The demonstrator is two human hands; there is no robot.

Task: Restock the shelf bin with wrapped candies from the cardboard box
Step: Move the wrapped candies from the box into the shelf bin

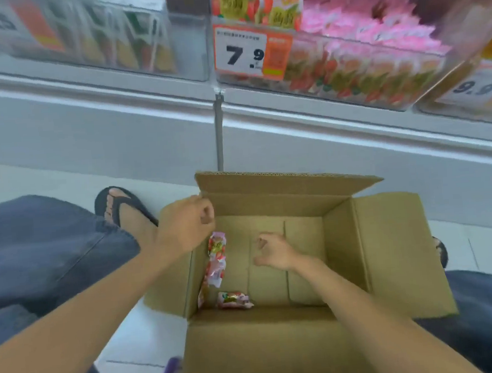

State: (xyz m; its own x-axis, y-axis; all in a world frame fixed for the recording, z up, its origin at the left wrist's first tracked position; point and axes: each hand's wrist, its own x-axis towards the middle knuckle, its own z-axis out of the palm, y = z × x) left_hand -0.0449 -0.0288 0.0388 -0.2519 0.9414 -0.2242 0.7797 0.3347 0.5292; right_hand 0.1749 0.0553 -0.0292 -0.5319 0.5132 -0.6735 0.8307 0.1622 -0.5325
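The clear shelf bin at upper right is packed with pink, strawberry-printed packets behind a 7.9 price tag. The open cardboard box fills the lower centre, on the floor. The left hand sits at its upper-left corner, fingers curled; I cannot tell whether they pinch anything. The right hand reaches inside, fingers loosely spread, holding nothing. A few wrapped candies, pink-white with red strawberries, lie along the box's left wall.
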